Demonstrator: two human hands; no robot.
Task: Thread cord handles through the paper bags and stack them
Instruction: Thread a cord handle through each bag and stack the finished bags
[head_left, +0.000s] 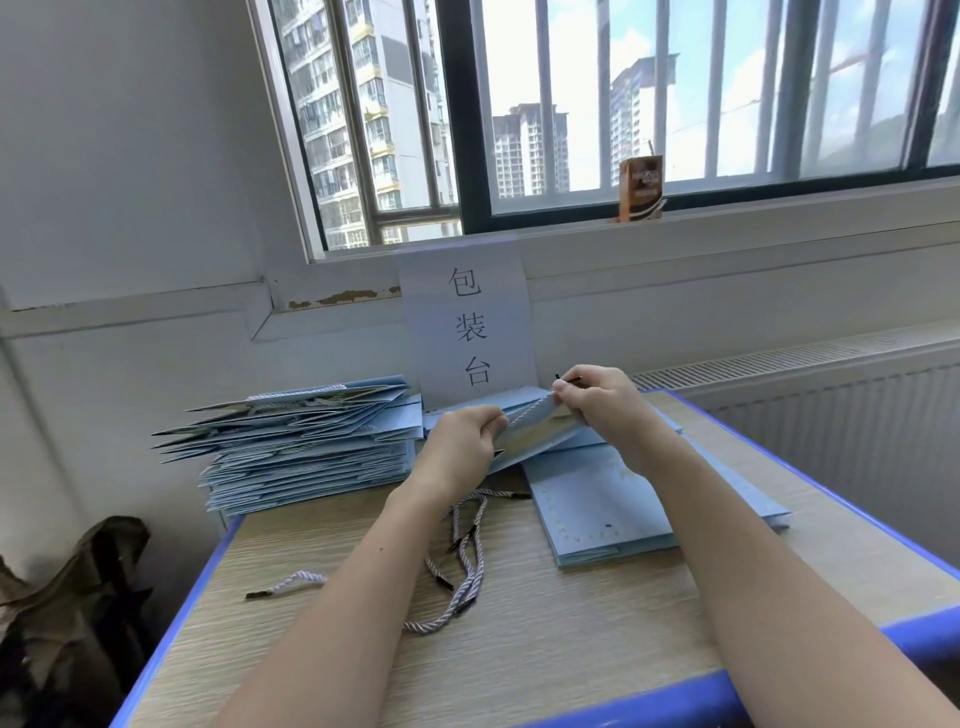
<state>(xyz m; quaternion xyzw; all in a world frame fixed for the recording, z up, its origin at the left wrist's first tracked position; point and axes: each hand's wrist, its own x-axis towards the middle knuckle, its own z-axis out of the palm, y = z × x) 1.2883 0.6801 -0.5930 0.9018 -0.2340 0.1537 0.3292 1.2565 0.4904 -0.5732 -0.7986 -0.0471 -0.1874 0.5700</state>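
Both hands work at the far middle of the desk (519, 623), lifted a little above it. The left hand (460, 449) has its grip clenched on the left edge of a pale blue bag (540, 431), fingers curled round the paper. The right hand (597, 397) pinches a twisted cord (527, 413) at the bag's top right, with the cord's dark tip poking out just above the fingers; the cord runs along the bag's upper edge between the two hands. The bag is held tilted, its right end higher. Left of it sits a tall stack (306, 447) of blue bags, some showing cord handles. Under and to the right of the held bag lies a flat pile (602, 514) of bags. Loose cords (467, 566) lie tangled on the desk near the left forearm. A paper sign (467, 322) stands against the wall behind, and a brown carton (641, 189) stands on the windowsill.
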